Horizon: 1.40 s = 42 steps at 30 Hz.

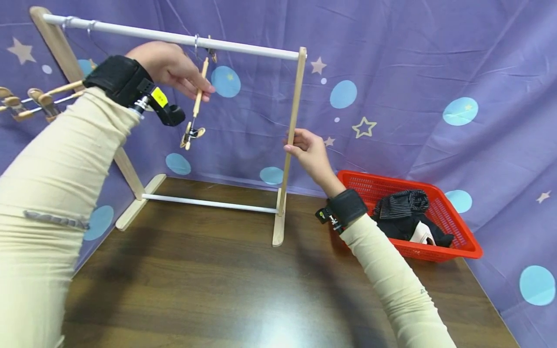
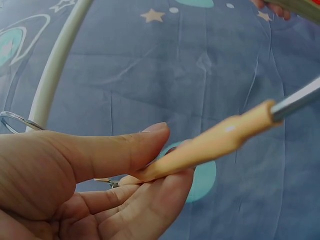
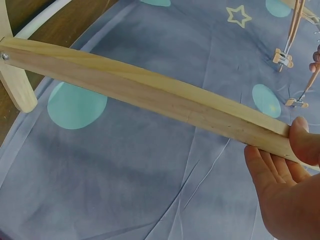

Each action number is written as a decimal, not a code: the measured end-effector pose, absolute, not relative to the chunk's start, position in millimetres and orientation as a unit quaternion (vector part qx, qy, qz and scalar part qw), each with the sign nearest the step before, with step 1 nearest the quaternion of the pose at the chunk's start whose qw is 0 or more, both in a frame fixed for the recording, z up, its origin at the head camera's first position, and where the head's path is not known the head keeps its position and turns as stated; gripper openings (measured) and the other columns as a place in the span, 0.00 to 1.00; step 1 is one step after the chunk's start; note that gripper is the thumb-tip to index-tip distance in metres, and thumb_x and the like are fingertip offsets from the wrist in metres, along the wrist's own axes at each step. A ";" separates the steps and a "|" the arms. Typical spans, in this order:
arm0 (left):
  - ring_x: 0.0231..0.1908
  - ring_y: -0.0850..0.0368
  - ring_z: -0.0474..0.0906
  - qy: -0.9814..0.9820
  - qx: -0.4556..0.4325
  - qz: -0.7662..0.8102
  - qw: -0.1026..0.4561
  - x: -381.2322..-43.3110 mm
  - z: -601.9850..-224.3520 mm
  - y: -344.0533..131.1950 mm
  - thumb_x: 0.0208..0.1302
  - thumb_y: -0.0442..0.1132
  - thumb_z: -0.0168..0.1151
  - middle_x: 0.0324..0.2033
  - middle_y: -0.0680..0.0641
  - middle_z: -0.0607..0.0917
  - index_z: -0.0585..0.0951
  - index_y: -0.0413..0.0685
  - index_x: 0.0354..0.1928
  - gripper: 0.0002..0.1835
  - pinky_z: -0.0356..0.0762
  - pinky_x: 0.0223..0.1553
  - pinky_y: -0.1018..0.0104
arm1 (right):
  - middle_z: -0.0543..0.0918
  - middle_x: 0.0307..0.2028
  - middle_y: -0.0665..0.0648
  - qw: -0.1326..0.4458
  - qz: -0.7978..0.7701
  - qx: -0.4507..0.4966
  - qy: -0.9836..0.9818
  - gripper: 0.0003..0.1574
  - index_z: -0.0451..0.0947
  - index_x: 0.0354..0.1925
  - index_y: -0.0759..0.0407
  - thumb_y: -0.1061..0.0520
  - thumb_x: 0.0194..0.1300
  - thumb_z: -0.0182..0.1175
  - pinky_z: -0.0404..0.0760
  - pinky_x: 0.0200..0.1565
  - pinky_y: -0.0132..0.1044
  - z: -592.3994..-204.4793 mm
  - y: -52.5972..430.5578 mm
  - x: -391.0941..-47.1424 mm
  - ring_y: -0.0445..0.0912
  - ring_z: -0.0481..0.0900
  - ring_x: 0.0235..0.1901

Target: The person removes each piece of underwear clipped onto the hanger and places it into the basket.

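In the head view my left hand (image 1: 174,70) pinches the wooden bar of a clip hanger (image 1: 198,94) between thumb and fingers, just under the white top rail (image 1: 243,47). The hanger's ring (image 1: 196,42) circles that rail, and a clip (image 1: 191,135) hangs at the bar's near end. The left wrist view shows the thumb on top of the wooden bar (image 2: 210,145), fingers beneath. My right hand (image 1: 309,152) holds the right wooden post (image 1: 296,101) of the rack. In the right wrist view, thumb and fingers lie on opposite sides of the post (image 3: 190,107).
More clip hangers (image 1: 43,101) hang at the rack's left, partly behind my left arm. A red basket (image 1: 461,222) on the right holds dark folded clothes (image 1: 402,205). The rack's feet (image 1: 278,232) stand on the wooden table (image 1: 226,275), before a purple curtain (image 1: 391,63).
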<state>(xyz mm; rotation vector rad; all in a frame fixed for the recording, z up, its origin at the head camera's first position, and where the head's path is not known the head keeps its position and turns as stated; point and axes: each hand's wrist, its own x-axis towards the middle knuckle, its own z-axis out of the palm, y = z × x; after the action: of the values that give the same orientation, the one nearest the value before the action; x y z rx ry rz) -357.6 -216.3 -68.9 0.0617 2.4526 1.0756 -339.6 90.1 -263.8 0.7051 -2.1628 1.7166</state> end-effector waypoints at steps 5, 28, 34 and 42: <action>0.32 0.68 0.86 0.896 0.026 0.366 0.250 -361.1 -69.2 -222.0 0.75 0.42 0.58 0.26 0.57 0.89 0.81 0.53 0.29 0.13 0.85 0.44 0.74 | 0.85 0.46 0.75 0.152 0.585 0.237 -0.761 0.21 0.78 0.56 0.74 0.72 0.65 0.65 0.85 0.49 0.33 -264.8 89.5 -340.1 0.44 0.86 0.41; 0.29 0.68 0.87 0.895 0.013 0.364 0.257 -361.2 -72.4 -225.5 0.75 0.40 0.57 0.23 0.57 0.89 0.81 0.50 0.27 0.14 0.85 0.41 0.73 | 0.87 0.44 0.72 0.164 0.572 0.220 -0.773 0.18 0.80 0.54 0.72 0.71 0.65 0.65 0.84 0.47 0.32 -263.4 83.5 -341.2 0.56 0.86 0.45; 0.28 0.69 0.85 0.898 0.022 0.363 0.247 -357.6 -74.3 -227.7 0.75 0.41 0.58 0.23 0.57 0.89 0.84 0.53 0.25 0.16 0.85 0.40 0.74 | 0.87 0.44 0.72 0.161 0.573 0.216 -0.774 0.18 0.80 0.54 0.72 0.71 0.65 0.65 0.84 0.47 0.32 -262.5 82.4 -340.8 0.57 0.86 0.45; 0.28 0.69 0.86 0.902 0.019 0.365 0.229 -355.7 -74.7 -227.1 0.72 0.44 0.62 0.23 0.57 0.88 0.83 0.54 0.25 0.14 0.85 0.40 0.74 | 0.86 0.44 0.73 0.159 0.577 0.215 -0.771 0.19 0.80 0.54 0.72 0.72 0.64 0.65 0.85 0.49 0.34 -262.4 81.7 -341.9 0.56 0.86 0.45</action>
<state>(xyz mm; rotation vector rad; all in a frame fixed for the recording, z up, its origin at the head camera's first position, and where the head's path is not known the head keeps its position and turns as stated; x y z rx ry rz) -355.7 -227.1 -74.7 0.0514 2.4829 1.0048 -341.9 81.7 -262.4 0.6160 -2.2056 1.6501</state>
